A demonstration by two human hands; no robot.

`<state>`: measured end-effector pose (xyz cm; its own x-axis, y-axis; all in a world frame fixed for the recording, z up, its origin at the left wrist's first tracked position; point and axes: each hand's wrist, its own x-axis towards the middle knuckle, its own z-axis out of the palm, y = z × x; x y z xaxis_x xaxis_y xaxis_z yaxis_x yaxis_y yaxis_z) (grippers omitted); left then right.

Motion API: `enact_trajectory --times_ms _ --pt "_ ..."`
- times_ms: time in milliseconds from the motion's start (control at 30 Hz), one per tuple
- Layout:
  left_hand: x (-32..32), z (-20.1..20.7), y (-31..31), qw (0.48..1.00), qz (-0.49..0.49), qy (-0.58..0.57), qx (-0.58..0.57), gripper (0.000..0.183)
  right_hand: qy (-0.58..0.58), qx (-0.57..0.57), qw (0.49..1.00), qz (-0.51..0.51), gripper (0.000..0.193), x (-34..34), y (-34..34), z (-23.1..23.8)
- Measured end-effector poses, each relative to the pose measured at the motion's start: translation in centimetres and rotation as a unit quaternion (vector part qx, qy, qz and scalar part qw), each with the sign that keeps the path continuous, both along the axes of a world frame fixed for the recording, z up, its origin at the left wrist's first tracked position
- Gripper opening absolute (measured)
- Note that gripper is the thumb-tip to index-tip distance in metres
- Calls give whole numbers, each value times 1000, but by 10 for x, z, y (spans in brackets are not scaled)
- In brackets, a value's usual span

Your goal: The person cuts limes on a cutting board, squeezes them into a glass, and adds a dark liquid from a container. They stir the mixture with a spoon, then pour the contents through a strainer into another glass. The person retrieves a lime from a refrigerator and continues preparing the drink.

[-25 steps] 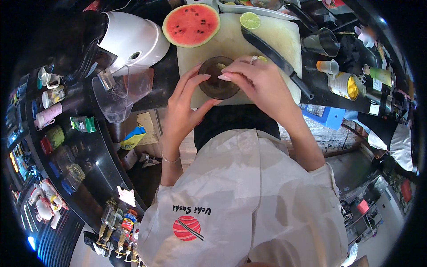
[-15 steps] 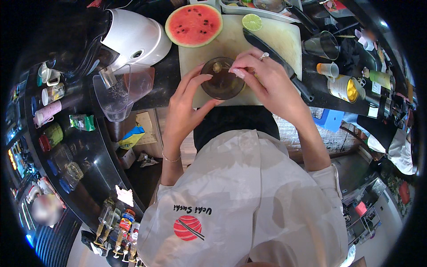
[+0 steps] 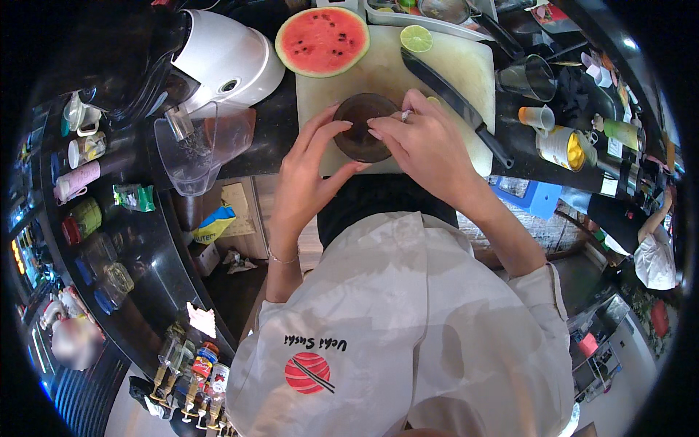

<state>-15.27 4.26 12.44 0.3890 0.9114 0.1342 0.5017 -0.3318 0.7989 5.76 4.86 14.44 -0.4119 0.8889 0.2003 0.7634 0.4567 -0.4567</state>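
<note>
A dark, see-through round glass [image 3: 362, 149] stands near the front edge of the pale cutting board [image 3: 320, 95]. My left hand [image 3: 309, 156] curves round its left side, with fingers at the rim and the thumb near the front. Over the right rim, my right hand [image 3: 433, 149] is pinched closed, its fingertips above the opening. Whatever those fingers hold is hidden. Behind the right hand lies a black-handled knife [image 3: 451, 91], slanting across the board. A halved watermelon [image 3: 322, 41] and a cut lime [image 3: 416, 38] rest at the board's far side.
On the left are a white machine [image 3: 233, 62] and a clear plastic container [image 3: 189, 149]. A clear cup [image 3: 531, 79] and an open can [image 3: 561, 148] stand at the right. Another person [image 3: 633, 218] is at the far right, and a tray [image 3: 437, 23] sits behind the board.
My right hand has shifted lower and left, its fingertips further over the glass. The small golden, spoon-like piece seen inside the glass no longer shows. The person at the far right has moved.
</note>
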Motion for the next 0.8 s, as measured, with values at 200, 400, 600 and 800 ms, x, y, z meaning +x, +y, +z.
enact_trajectory --times_ms 200,400,600,800 --pt "0 0 1 1000 -3 1 4 55 41 -38 998 -35 8 -4 -2 0" --pt "2 1 2 1000 -2 14 -1 55 62 -49 996 -39 7 -4 7 -1" --pt "2 3 2 1000 -4 19 3 54 94 -55 993 -53 6 -1 6 5" --pt "1 5 0 1000 -3 31 -4 48 106 -38 991 -72 5 4 1 25"
